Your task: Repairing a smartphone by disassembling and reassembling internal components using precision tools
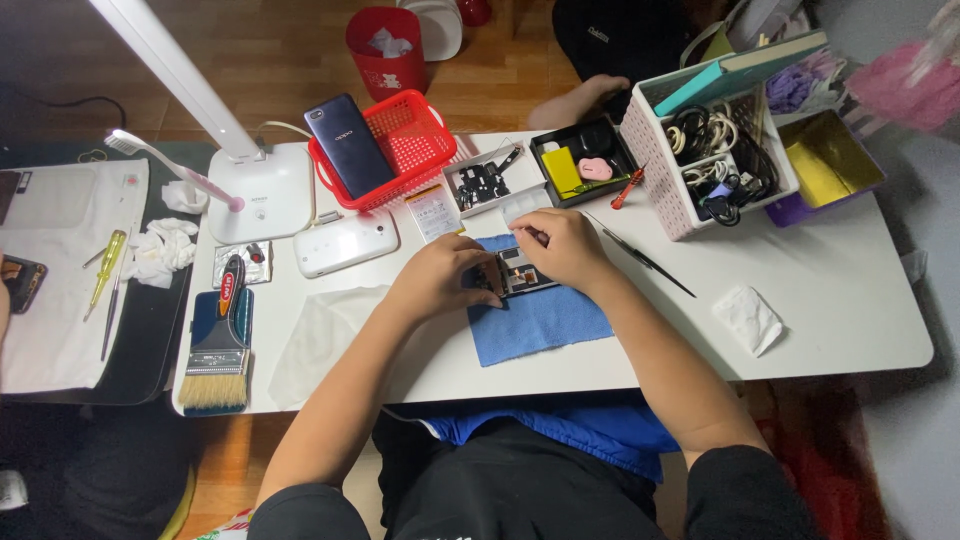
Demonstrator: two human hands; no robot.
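Lying at frame centre on the blue cloth [540,322] on the white counter [840,300]: opened phone [520,270], long axis running left-right. Bracketing it from both ends: left hand [440,280] curling closed on the left end, right hand [560,248] covering the upper right, fingertips [528,236] pinching something too small to identify. Sitting equally near.

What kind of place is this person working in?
Probably a small phone repair bench at home: an opened phone lies on a blue cloth under both hands, beside a parts tray, a brush and screwdrivers.
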